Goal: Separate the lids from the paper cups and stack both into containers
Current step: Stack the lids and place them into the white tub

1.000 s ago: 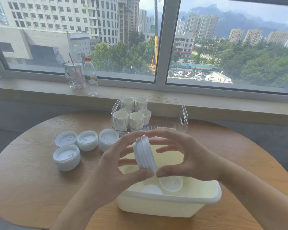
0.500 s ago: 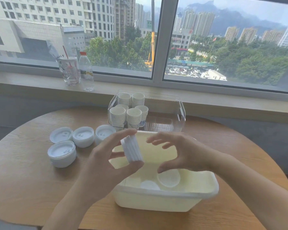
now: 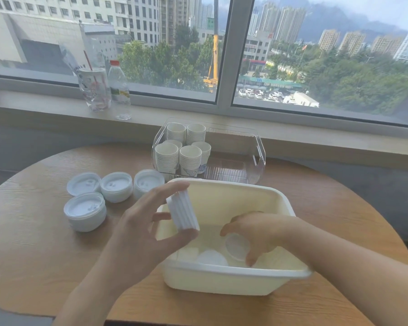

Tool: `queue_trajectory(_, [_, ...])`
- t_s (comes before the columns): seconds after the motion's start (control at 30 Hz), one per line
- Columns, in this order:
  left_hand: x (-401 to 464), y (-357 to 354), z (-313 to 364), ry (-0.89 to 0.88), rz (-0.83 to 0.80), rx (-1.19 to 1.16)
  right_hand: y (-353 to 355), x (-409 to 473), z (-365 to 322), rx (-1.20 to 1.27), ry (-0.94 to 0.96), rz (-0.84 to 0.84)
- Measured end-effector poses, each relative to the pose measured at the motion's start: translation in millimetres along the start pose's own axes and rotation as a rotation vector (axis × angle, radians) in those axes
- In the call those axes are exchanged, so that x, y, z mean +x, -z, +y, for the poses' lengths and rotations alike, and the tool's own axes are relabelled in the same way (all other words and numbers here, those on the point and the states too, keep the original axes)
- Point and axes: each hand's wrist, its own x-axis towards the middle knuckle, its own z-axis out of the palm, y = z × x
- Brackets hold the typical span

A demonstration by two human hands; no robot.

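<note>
Here left hand [image 3: 137, 228] grips lids [image 3: 183, 211].

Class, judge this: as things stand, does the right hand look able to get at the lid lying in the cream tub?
Probably yes. The right hand is already down inside the cream tub, fingers curled round the lid. The left hand holds its lid stack aside, clear of it.

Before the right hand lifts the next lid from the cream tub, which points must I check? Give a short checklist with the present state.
1. Left hand grips the lid stack firmly between thumb and fingers: ok.
2. Right hand is inside the cream tub, fingers around a lid: ok.
3. Right hand takes only one lid: cannot tell.
4. Another loose lid remains in the tub: ok.
5. Clear container holds cup stacks upright: ok.
</note>
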Motion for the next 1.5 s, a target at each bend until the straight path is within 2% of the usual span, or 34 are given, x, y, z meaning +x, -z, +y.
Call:
queue_trajectory(0.13, [0, 0, 0, 0.002, -0.001, -0.011, 7, -10, 1, 0.097, 0.022, 0.105])
queue_trajectory(0.27, [0, 1, 3, 0.007, -0.002, -0.005, 27, -37, -5, 0.407, 0.082, 0.297])
queue_trajectory(0.43, [2, 0, 9, 0.003, 0.005, 0.005, 47, -64, -18, 0.826, 0.254, 0.563])
queue_trajectory(0.6, [3, -4, 21, 0.013, -0.013, -0.095, 53, -77, -30, 0.894, 0.393, 0.685])
queue_trajectory(0.83, [1, -5, 27, -0.023, -0.048, -0.141, 54, -85, -40, 0.843, 0.446, 0.694])
queue_trajectory(1.33, [5, -14, 27, -0.182, -0.025, -0.071, 50, -77, -43, 1.05, 0.448, 0.71])
queue_trajectory(1.5, [6, -9, 18, -0.183, 0.01, 0.017, 49, -66, -35, 0.989, 0.409, 0.634])
